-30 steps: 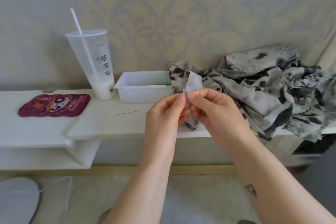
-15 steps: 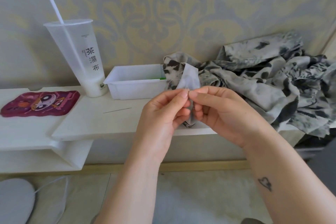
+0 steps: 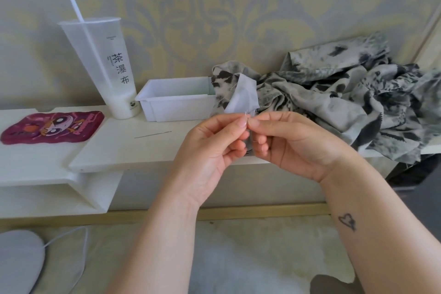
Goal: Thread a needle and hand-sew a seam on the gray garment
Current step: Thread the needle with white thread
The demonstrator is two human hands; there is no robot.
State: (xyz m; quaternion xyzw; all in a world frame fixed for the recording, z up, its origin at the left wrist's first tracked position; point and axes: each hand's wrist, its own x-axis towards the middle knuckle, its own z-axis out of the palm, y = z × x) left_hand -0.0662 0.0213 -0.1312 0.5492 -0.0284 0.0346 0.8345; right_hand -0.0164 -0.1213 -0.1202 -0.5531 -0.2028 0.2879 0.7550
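The gray garment (image 3: 334, 102), a mottled gray and black cloth, lies heaped on the right end of the white shelf (image 3: 119, 148). One pale fold of it stands up in front of the tray. My left hand (image 3: 210, 148) and my right hand (image 3: 293, 143) meet fingertip to fingertip at the base of that fold. A short white thread end (image 3: 245, 114) sticks up between the pinching fingers. Cloth shows between the two palms. A thin needle (image 3: 152, 135) lies loose on the shelf, left of my hands.
A white plastic tray (image 3: 176, 102) stands behind my hands. A tall translucent cup (image 3: 105, 67) with a straw is to its left, and a magenta cartoon mat (image 3: 52, 127) lies at the far left. A lower shelf step and a gray pad with a cable are at the bottom left.
My hands stay pinched together at the fold, with the fingertips now lower on it and the thread end showing. The view has shifted slightly.
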